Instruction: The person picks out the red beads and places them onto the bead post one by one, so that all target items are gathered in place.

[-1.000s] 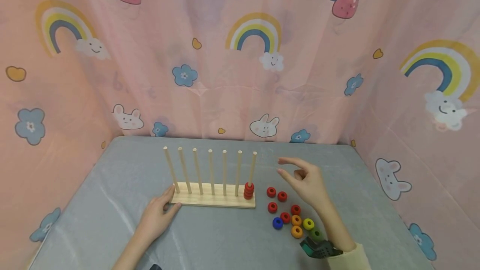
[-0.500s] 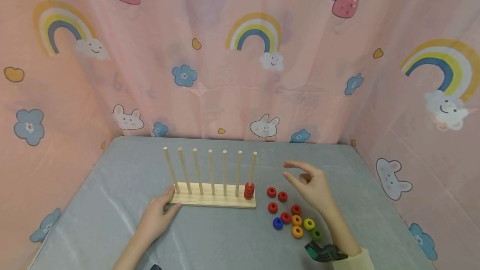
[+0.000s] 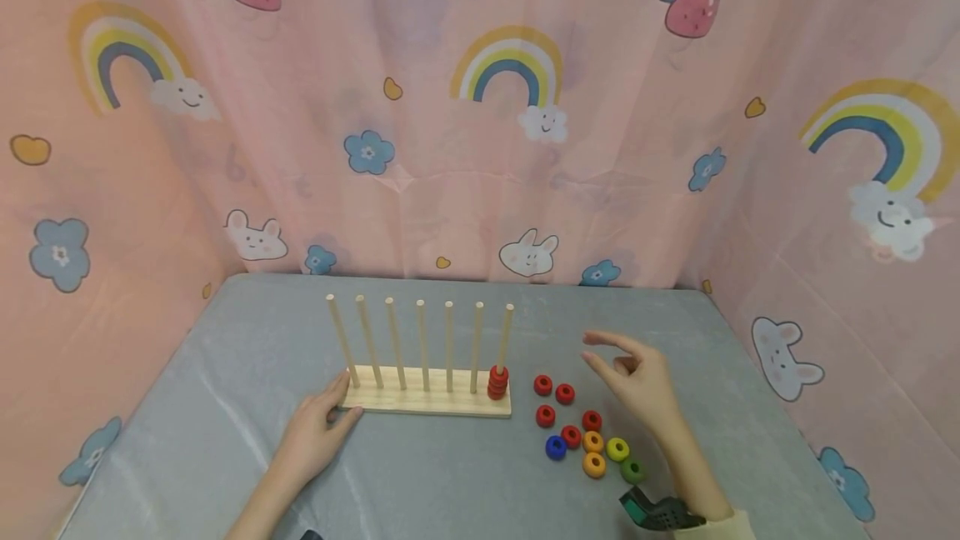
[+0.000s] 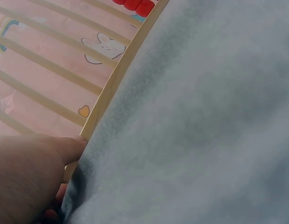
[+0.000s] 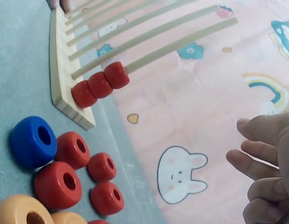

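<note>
Pegboard [image 3: 420, 403]: left fingers [image 3: 334, 392] grip its end | right fingers [image 3: 617, 341]: parted, holding nothing

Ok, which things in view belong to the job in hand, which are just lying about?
Job, as it looks:
wooden rack, held by the left hand
three red beads on its end peg
loose red beads, orange beads, blue bead, yellow bead, green bead

Not the job:
pink curtain
black wrist device
dark object at bottom edge, mostly cropped
</note>
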